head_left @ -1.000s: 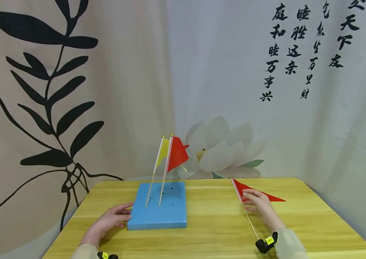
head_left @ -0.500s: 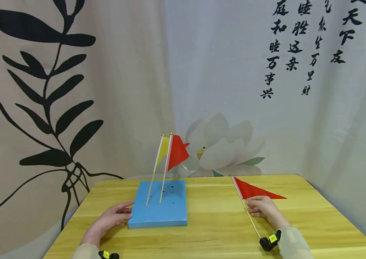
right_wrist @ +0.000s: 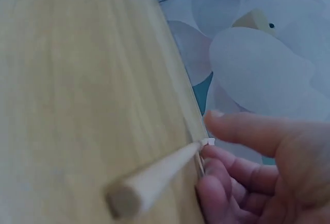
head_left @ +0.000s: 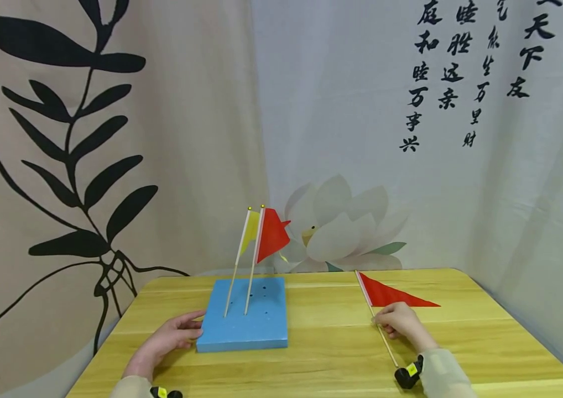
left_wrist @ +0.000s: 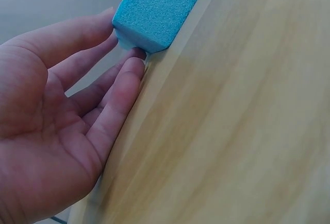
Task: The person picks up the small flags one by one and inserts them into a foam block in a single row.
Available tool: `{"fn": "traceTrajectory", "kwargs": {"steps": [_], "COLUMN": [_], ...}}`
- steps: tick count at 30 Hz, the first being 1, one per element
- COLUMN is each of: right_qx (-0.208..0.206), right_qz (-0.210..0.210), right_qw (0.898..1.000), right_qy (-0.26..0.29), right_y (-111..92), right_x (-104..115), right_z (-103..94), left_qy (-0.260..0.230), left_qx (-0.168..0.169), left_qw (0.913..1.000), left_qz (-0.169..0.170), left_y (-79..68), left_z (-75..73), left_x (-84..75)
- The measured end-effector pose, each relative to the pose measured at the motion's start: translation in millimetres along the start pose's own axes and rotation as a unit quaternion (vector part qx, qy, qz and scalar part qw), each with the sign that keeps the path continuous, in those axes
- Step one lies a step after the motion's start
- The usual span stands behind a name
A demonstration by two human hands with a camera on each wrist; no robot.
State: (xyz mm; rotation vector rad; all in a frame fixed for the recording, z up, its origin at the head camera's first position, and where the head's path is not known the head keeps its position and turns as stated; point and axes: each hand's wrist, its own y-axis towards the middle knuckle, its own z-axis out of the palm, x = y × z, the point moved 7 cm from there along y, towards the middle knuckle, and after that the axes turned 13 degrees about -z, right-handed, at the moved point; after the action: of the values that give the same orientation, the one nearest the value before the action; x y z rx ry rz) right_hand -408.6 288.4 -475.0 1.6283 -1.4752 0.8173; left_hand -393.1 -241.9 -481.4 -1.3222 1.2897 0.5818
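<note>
My left hand (head_left: 174,335) rests its fingertips against the left side of a blue foam board (head_left: 244,334), fingers loosely extended. In the left wrist view those fingertips touch the corner of the board (left_wrist: 154,15). A yellow flag (head_left: 249,232) and a red flag (head_left: 271,237) stand in the board on thin sticks, both leaning slightly right. My right hand (head_left: 401,323) pinches the wooden stick of a second red flag (head_left: 391,292), just below its cloth. The right wrist view has the stick (right_wrist: 160,175) between thumb and curled fingers, its blunt end towards the camera.
The board has several small dark holes (head_left: 265,287). Under everything is a wooden table (head_left: 328,354), its back edge near a printed curtain (head_left: 202,138). A black wrist camera (head_left: 407,376) sits by the right sleeve, close to the flag stick's lower end.
My right hand has moved down from the red cloth onto the stick, and its fingers have closed on it. My left hand and the board look unchanged.
</note>
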Motion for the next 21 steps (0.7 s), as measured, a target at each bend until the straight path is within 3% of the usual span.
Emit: {"fn": "traceTrajectory", "kwargs": {"steps": [9, 21], "right_qx": [-0.021, -0.031], "right_qz": [-0.018, -0.004], "right_qw": [0.996, 0.995], "right_qy": [-0.09, -0.093], "right_y": [-2.0, 0.5], "right_x": [6.1, 1.2], "right_z": [2.1, -1.1], "left_qy": [0.002, -0.002], "left_qx": [-0.003, -0.008], "left_qw": [1.0, 1.0], "left_qz": [0.0, 0.002], "left_y": [1.6, 1.1], "left_z": [0.2, -0.7], "left_x": [1.1, 1.2]}}
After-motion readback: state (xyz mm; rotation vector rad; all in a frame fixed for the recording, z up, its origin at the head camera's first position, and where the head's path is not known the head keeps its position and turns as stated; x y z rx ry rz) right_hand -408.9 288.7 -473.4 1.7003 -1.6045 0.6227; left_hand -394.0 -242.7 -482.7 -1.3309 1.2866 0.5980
